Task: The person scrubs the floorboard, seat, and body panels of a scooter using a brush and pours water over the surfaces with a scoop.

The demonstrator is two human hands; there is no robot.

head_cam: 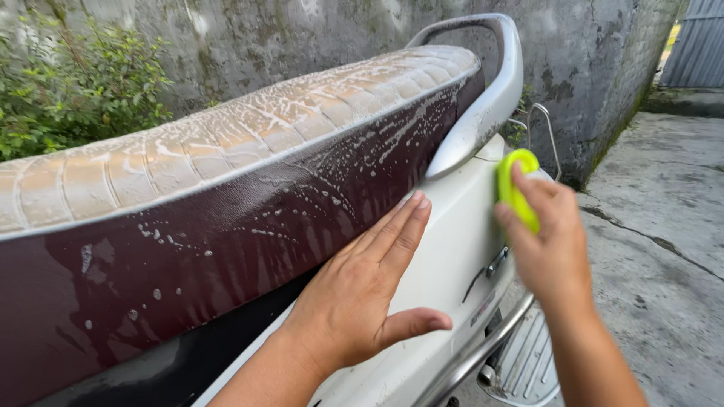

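Observation:
A scooter fills the view, its tan and maroon seat (pixel 249 173) streaked with soap foam. My left hand (pixel 369 286) lies flat, fingers together, on the white side panel (pixel 452 218) just under the seat edge. My right hand (pixel 547 241) grips a yellow-green sponge (pixel 515 188) and presses it against the rear of the white panel, below the silver grab rail (pixel 483 105).
A mossy concrete wall (pixel 588 53) stands behind the scooter, with a green bush (pixel 68 83) at the left. Cracked concrete ground (pixel 664 226) spreads to the right. A chrome rail and ribbed footrest (pixel 520 362) sit below the panel.

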